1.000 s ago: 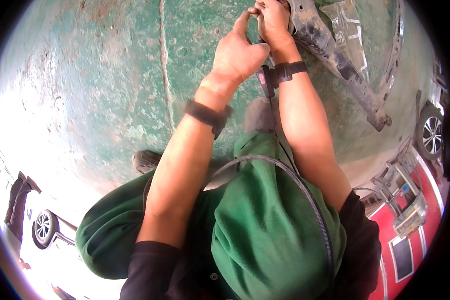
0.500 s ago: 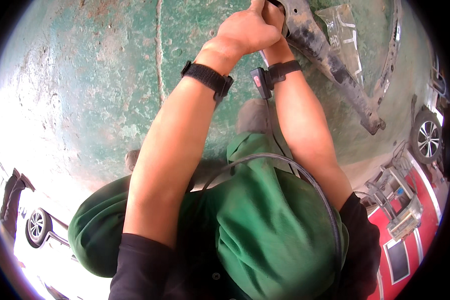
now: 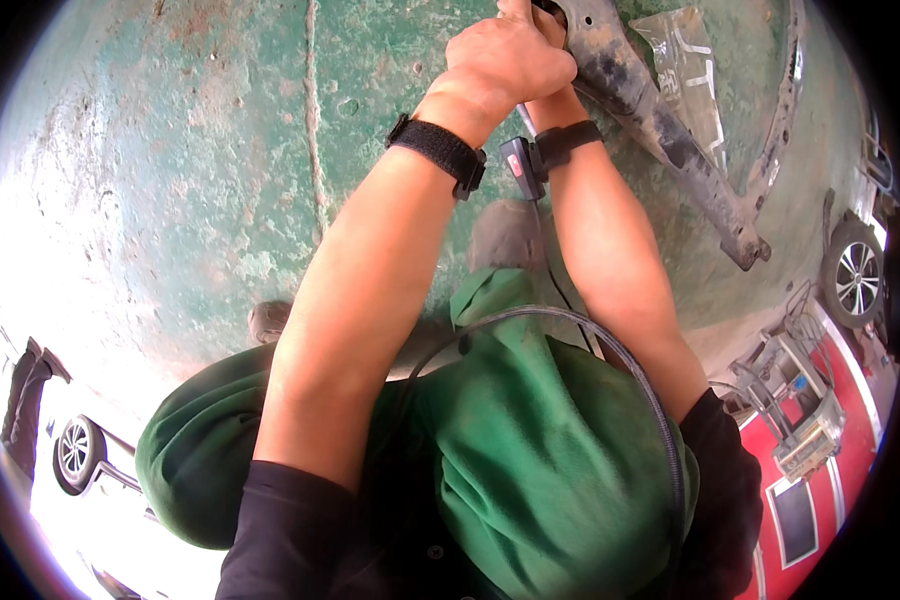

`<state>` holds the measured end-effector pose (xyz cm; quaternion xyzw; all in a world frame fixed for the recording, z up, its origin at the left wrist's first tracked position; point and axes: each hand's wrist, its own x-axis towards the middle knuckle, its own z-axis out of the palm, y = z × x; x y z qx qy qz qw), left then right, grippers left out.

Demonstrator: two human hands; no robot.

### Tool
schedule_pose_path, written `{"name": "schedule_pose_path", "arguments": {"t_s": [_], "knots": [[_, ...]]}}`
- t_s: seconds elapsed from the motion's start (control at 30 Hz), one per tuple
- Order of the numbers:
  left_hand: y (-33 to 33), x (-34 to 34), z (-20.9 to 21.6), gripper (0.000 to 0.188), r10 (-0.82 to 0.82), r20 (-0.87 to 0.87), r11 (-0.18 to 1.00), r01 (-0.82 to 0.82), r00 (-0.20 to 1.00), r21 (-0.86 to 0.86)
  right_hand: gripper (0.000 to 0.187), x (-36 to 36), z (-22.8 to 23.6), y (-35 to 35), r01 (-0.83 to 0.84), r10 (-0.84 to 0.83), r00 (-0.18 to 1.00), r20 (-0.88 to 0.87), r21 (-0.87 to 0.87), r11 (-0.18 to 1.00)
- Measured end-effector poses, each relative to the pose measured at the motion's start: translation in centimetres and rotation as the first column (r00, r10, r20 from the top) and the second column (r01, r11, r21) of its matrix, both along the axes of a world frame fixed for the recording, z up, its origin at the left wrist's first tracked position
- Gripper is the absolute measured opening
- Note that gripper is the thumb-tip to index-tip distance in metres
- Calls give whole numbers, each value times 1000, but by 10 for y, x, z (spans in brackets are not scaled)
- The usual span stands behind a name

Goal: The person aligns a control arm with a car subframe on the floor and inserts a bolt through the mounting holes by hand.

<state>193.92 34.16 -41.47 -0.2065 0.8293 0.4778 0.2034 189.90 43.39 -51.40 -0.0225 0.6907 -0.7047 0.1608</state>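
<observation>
My left hand (image 3: pixel 510 62) is closed at the top of the view, its fingers curled away from sight against my right hand. Much of my right hand (image 3: pixel 553 30) lies behind it, pressed against the end of a long metal vehicle frame part (image 3: pixel 630 95). That part is worn, with black paint and rusty, dusty patches. What the two hands grip between them is hidden. A thin silvery rod (image 3: pixel 526 119) shows just under the hands, beside my right wrist. Each wrist has a black strap, and a small black device (image 3: pixel 522 168) sits at the right one.
Under the frame part lies a clear plastic sheet (image 3: pixel 685 80) on the worn green floor (image 3: pixel 210 150). A dark cable (image 3: pixel 610 345) loops over my green trousers. Car wheels (image 3: pixel 855 275) stand at both sides. At the right is a metal stand (image 3: pixel 805 420) by a red surface.
My left hand and forearm have shifted a little to the right, the hand slightly lower too. My right arm and the frame part look almost unmoved.
</observation>
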Motion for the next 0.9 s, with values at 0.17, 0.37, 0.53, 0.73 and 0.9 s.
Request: {"name": "schedule_pose_path", "arguments": {"t_s": [0.17,0.37,0.53,0.73,0.9], "knots": [[-3,9,6,77,40,-41,999,-39,998,21,9,1,0,-1,-29,99,940,-326,215,976],[-2,34,-3,71,178,-186,982,-164,966,89,12,6,2,-8,156,275,613,-741,454,877],[-10,52,-35,79,187,-316,977,-210,930,-41,16,6,-4,-12,253,317,475,-821,472,845],[-25,60,-45,79,268,-186,956,-285,945,-70,21,8,-4,-7,311,357,444,-822,515,799],[-20,67,-44,75,261,-171,961,-273,950,-48,23,10,-1,-7,235,429,552,-715,627,743]]}}
